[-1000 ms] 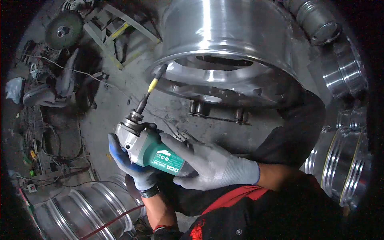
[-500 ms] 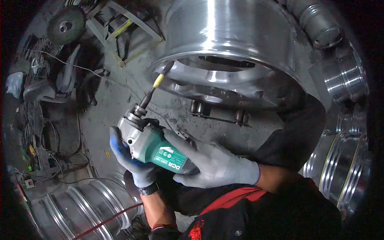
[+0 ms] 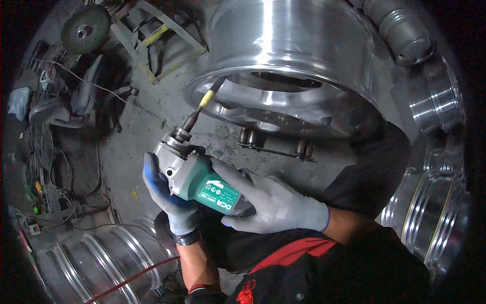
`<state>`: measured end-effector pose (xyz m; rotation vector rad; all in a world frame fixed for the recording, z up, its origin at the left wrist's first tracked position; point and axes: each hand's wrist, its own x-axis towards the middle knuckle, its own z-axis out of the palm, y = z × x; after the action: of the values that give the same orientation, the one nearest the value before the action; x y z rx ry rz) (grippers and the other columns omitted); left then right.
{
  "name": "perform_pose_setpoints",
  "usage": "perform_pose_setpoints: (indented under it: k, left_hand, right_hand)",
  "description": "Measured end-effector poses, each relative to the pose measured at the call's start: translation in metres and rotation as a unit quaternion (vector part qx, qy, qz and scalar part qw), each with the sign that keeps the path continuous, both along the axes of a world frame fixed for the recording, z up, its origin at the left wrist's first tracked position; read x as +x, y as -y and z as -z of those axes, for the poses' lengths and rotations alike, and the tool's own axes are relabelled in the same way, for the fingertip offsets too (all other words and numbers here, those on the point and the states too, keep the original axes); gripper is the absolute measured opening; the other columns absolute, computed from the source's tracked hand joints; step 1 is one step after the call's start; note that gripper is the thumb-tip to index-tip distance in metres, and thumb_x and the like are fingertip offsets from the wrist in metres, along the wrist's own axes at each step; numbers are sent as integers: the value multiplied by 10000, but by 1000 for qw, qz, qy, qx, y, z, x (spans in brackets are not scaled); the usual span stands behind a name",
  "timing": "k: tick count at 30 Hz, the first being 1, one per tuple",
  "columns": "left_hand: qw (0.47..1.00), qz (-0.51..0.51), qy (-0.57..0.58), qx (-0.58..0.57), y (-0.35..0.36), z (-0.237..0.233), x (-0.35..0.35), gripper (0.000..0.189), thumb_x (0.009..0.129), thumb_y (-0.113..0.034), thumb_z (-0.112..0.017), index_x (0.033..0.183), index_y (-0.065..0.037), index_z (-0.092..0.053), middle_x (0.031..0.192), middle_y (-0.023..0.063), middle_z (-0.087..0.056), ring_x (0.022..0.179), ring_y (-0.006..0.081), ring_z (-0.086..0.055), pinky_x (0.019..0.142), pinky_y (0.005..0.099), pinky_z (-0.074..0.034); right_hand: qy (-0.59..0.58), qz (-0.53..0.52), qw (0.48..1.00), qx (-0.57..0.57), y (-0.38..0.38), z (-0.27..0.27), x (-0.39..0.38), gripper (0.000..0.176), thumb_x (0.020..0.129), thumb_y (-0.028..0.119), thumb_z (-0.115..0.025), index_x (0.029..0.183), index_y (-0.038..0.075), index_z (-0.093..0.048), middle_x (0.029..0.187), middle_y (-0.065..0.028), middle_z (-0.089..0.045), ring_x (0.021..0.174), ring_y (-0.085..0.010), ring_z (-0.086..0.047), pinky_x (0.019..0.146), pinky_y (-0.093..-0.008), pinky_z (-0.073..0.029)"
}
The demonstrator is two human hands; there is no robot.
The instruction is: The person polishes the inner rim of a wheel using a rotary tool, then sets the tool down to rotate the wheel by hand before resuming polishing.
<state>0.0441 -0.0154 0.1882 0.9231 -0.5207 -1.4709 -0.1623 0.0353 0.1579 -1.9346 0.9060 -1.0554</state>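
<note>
A green and silver power tool (image 3: 202,185) is held in both gloved hands. My left hand (image 3: 172,195) wraps round its metal head from the left. My right hand (image 3: 273,202) grips the rear of the green body. From the head a shaft with a yellow band (image 3: 206,99) points up and right. Its dark tip lies at the left rim of a large shiny metal wheel (image 3: 288,38); whether they touch I cannot tell. The wheel's open side faces me, over a small roller stand (image 3: 276,147).
More metal wheels lie at the lower left (image 3: 109,258) and right (image 3: 430,218). A metal frame (image 3: 162,40) and a round dark disc (image 3: 85,29) are at the upper left. Cables run along the left floor. A dark-clothed leg is right of the wheel.
Both hands and the tool have shifted slightly right, and the shaft's tip has moved a little right at the wheel's rim. The hold is the same.
</note>
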Motion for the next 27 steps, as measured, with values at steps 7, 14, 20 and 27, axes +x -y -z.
perform_pose_setpoints:
  k: [7,14,20,27]
  left_hand:
    - [998,3,37,-51,-6,4,8,665,1097,-574,-469,1370,13,-621,1149,244,-739,1016,342,-738,915,458,-607]
    - [991,49,-115,-38,3,5,6,653,1113,-545,-458,1442,9,-565,1188,267,-728,1048,385,-741,946,491,-613]
    - [999,34,-33,-21,-2,4,8,752,1102,-626,-417,1441,18,-607,1181,220,-750,1015,333,-758,899,462,-628]
    - [1000,12,-20,-6,0,-1,-1,748,1094,-638,-424,1466,-14,-603,1136,211,-756,951,330,-752,836,445,-625]
  right_hand:
    - [2,-27,998,50,-3,-3,0,1122,906,344,-831,1756,123,-133,1188,-347,-645,1027,-521,-696,935,-578,-582]
    - [-52,-12,998,36,3,-5,-7,1104,916,362,-822,1752,109,-147,1213,-336,-659,1046,-510,-696,996,-570,-569]
    - [-42,3,999,12,1,-10,-5,1109,917,372,-822,1750,102,-141,1289,-363,-632,1153,-537,-682,1030,-586,-565]
    - [-43,-11,998,33,5,-11,-5,1079,906,365,-844,1722,42,-216,1423,-381,-583,1246,-521,-665,1009,-532,-594]
